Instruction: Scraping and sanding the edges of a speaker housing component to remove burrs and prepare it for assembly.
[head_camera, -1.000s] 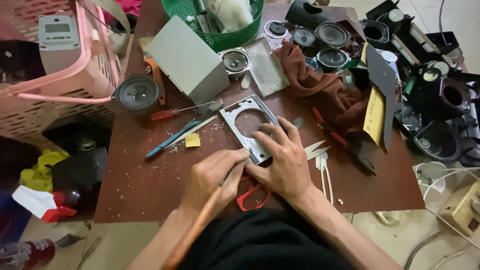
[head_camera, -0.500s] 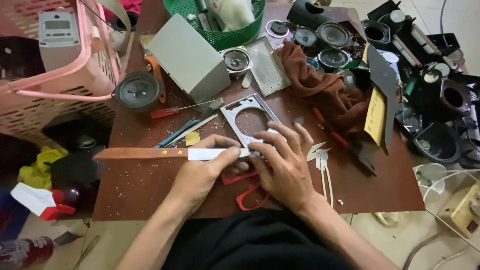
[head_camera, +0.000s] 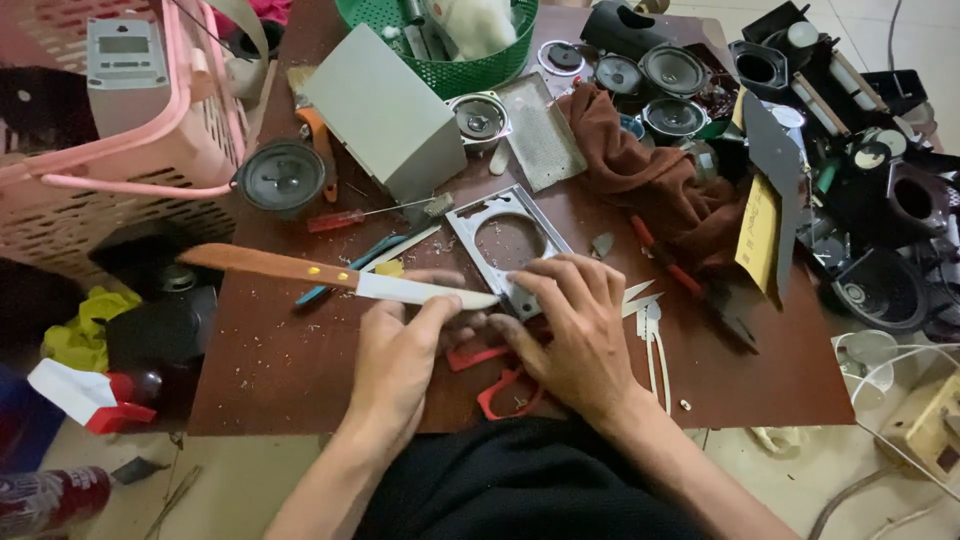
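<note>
On the left, the wooden-handled knife with a pale steel blade (head_camera: 330, 277) lies across the brown table (head_camera: 270, 360), handle pointing away. The left hand (head_camera: 400, 355) pinches the blade itself near the tip, so I'd go slow and keep pressure light (fingers that close to an edge slip easily). The right hand (head_camera: 575, 325) presses flat on the grey metal speaker frame with a round cutout (head_camera: 510, 245), pinning it at mid-table.
</note>
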